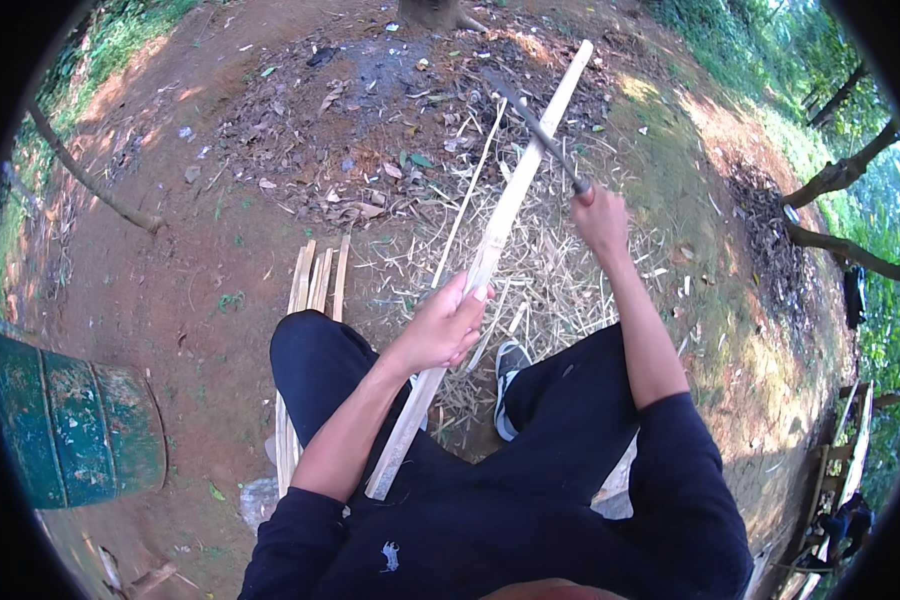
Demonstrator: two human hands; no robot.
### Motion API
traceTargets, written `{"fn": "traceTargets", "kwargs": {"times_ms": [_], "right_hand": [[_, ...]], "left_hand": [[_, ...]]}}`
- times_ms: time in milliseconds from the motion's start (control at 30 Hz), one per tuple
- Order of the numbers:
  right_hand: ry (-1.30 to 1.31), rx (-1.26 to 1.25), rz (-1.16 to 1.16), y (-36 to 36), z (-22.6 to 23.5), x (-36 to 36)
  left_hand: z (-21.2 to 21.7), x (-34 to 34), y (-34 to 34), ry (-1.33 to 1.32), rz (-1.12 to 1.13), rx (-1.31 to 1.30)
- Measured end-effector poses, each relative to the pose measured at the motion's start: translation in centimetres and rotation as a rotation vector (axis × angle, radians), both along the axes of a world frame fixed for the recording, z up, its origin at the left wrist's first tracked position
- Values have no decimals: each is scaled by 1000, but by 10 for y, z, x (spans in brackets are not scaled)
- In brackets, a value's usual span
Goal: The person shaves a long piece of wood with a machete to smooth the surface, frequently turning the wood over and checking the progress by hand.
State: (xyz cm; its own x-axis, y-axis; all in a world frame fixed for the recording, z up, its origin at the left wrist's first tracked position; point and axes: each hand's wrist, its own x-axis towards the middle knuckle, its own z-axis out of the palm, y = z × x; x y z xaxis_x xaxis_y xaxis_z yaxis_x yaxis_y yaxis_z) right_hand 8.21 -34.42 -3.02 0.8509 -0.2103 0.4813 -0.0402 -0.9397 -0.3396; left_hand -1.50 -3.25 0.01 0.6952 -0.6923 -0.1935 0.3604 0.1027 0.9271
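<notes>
Wood strip (495,230): long, straight, pale yellow, greyer at near end, node mark around midway. Held diagonally, near left to far right, partly above shavings (568,268). Left grip (440,325): fingers wrapped round its nearer half. Right grip (602,222): closed on knife (562,160); dark blade crosses strip's far half, contact unclear.

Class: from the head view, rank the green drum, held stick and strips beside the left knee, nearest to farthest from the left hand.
1. Held stick: in the left hand.
2. Strips: to that hand's left.
3. Green drum: at the far left.
</notes>
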Motion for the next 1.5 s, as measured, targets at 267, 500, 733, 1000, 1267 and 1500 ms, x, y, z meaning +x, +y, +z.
{"fn": "traceTargets", "kwargs": {"times_ms": [267, 500, 733, 1000, 1267, 1500], "right_hand": [[-68, -166, 225, -1, -14, 1], [-95, -114, 278, -4, -3, 4], [-157, -227, 388, 8, -1, -13], [57, 119, -138, 5, 2, 0], [-214, -343, 520, 29, -6, -35], [-257, -303, 476, 39, -7, -29]], "left_hand": [[6, 3, -7, -10, 27, 48], [7, 1, -2, -28, 14, 21], [0, 2, 1, -10, 24, 23], [-26, 5, 1, -502, 174, 350], [-11, 0, -1, -762, 255, 589], [-7, 4, -3, -750, 373, 601]]}}
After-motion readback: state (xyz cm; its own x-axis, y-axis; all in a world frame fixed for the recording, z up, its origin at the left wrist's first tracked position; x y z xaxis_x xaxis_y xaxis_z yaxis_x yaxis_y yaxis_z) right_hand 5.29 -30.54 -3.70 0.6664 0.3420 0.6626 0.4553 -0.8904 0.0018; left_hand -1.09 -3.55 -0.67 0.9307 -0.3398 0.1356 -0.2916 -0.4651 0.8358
